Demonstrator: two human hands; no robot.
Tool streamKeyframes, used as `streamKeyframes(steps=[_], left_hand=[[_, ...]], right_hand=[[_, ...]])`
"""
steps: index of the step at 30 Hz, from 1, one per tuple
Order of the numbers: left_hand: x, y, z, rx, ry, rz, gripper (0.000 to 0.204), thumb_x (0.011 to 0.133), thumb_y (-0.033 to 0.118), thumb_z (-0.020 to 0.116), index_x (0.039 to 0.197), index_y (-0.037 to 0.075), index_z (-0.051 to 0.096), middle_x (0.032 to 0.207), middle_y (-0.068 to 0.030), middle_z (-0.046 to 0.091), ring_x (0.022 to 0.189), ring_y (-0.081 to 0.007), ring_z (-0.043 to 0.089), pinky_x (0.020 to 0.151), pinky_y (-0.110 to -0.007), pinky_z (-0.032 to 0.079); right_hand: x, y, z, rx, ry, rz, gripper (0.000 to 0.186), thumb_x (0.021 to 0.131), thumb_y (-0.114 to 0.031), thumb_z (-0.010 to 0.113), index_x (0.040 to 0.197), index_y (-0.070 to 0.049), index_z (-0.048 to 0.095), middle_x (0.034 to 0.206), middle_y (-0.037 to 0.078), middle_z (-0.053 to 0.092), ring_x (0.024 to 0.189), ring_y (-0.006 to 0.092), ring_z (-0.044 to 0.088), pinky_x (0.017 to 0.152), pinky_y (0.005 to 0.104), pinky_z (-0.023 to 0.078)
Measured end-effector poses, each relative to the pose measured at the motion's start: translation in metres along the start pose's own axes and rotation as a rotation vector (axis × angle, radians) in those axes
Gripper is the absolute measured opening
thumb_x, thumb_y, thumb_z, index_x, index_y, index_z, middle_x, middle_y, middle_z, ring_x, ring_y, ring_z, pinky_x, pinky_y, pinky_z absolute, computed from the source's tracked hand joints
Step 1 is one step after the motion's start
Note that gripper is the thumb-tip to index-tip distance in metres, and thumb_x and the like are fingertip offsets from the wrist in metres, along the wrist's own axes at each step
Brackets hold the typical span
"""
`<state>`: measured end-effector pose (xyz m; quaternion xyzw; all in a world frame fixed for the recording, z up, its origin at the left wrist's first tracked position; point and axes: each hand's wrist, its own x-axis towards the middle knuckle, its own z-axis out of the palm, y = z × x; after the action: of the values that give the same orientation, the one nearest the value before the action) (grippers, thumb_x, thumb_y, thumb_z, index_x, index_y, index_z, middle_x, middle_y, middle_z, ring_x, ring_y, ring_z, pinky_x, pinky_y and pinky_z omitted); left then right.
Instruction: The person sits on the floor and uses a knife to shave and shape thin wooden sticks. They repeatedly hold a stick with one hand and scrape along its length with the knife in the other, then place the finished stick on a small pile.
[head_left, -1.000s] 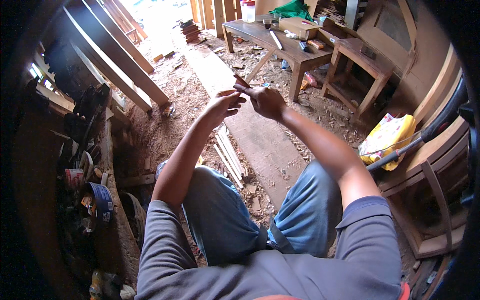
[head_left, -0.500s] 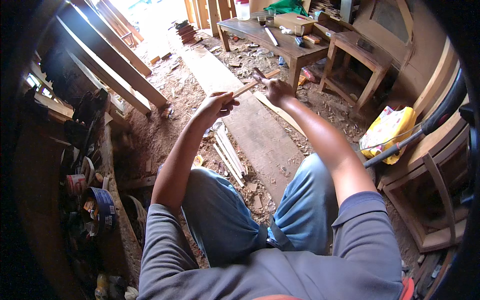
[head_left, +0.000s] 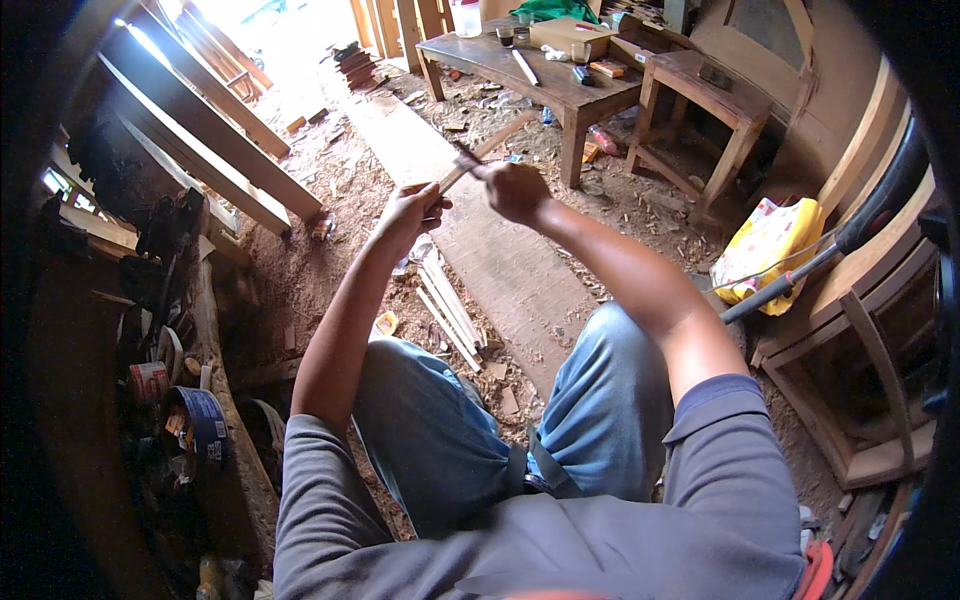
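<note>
Currently, left hand (head_left: 408, 214) pinches strip (head_left: 505, 134), long axis toward table (head_left: 480, 58); right hand (head_left: 516, 192), nearer table, grips blurred dark piece (head_left: 466, 159).

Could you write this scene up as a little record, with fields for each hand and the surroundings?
Left hand: holding a thin wooden strip
Right hand: at the strip; fingertips blurred, grip unclear
Floor: long board, pale sticks to its left
Table: cup of dark liquid, box
Right side: yellow-and-white bag
</note>
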<state>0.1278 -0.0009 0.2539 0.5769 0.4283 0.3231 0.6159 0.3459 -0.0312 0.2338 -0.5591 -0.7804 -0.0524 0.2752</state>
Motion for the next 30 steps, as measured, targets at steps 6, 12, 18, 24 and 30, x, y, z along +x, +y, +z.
streamKeyframes(steps=[6, 12, 18, 24, 30], left_hand=[[0.003, -0.003, 0.001, 0.040, 0.022, 0.085, 0.034, 0.098, 0.027, 0.056, 0.118, 0.000, 0.061, 0.086, -0.0033, 0.064, 0.067, -0.0074, 0.054, 0.060, -0.023, 0.048], [0.001, -0.009, 0.012, 0.016, 0.101, 0.040, 0.024, 0.100, 0.021, 0.052, 0.110, 0.002, 0.063, 0.078, -0.0014, 0.062, 0.060, -0.0058, 0.049, 0.058, -0.023, 0.047], [0.002, -0.006, 0.008, 0.051, 0.035, 0.061, 0.023, 0.100, 0.023, 0.052, 0.098, 0.002, 0.061, 0.071, 0.0001, 0.056, 0.055, -0.0069, 0.045, 0.049, -0.023, 0.038], [-0.003, -0.008, -0.003, 0.202, -0.061, 0.053, 0.026, 0.100, 0.025, 0.051, 0.081, 0.006, 0.056, 0.064, 0.0022, 0.051, 0.051, -0.0065, 0.042, 0.046, -0.024, 0.034], [0.003, -0.016, -0.010, 0.352, -0.047, -0.016, 0.031, 0.093, 0.033, 0.061, 0.103, 0.004, 0.067, 0.066, 0.0054, 0.049, 0.056, -0.0055, 0.042, 0.049, -0.024, 0.034]], right_hand=[[0.005, 0.006, 0.003, -0.053, 0.089, 0.133, 0.057, 0.087, -0.005, 0.045, 0.139, -0.029, 0.050, 0.083, 0.021, 0.068, 0.068, 0.0328, 0.068, 0.058, 0.0464, 0.055], [-0.001, -0.003, 0.017, 0.005, -0.017, -0.009, 0.054, 0.087, -0.007, 0.045, 0.137, -0.027, 0.053, 0.081, 0.021, 0.068, 0.068, 0.0353, 0.068, 0.062, 0.0481, 0.056], [0.002, 0.026, 0.005, -0.169, -0.095, 0.278, 0.051, 0.092, -0.008, 0.043, 0.139, -0.027, 0.050, 0.096, 0.016, 0.071, 0.075, 0.0270, 0.070, 0.066, 0.0418, 0.059], [-0.026, 0.063, -0.017, -0.116, -0.170, 0.521, 0.046, 0.094, -0.015, 0.045, 0.139, -0.017, 0.048, 0.104, 0.020, 0.069, 0.093, 0.0346, 0.069, 0.083, 0.0492, 0.054], [-0.023, 0.048, -0.021, -0.076, -0.242, 0.535, 0.041, 0.089, -0.014, 0.046, 0.128, -0.017, 0.059, 0.107, 0.021, 0.068, 0.100, 0.0365, 0.067, 0.090, 0.0498, 0.052]])
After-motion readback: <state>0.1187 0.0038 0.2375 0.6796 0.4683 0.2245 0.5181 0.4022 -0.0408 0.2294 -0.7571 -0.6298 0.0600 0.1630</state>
